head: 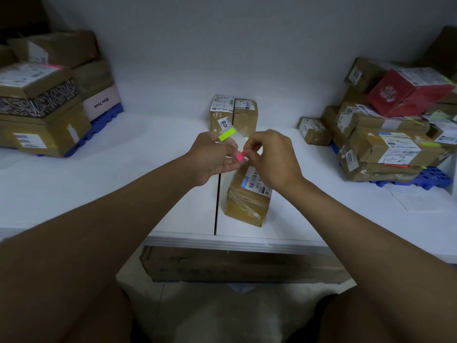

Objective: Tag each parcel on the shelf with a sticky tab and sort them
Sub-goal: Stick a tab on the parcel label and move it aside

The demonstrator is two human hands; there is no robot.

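A white shelf [99,194] runs along a plain white wall, with a pile of brown boxes [42,112] on the left and another pile of boxes [385,134] on the right, both sitting on blue plastic trays. In the middle, at the back, stand two small boxes [233,115] side by side. Closer in lies one long brown box [247,201] with a white label on top. Both hands are up above the far end of this box, close together. The left hand [212,157] has its fingers curled around a clear sheet of sticky tabs [231,137], with a yellow-green tab [227,134] showing at the top. The right hand [272,157] is pinching a pink tab [240,156] between finger and thumb, right by the left hand's fingers. The pink tab could fold over and stick to itself, or cling to a finger, if it is pulled off too fast. It could also drop if the pinch is too soft. The long box lies just under the hands, so the tab has only a short way down to go.
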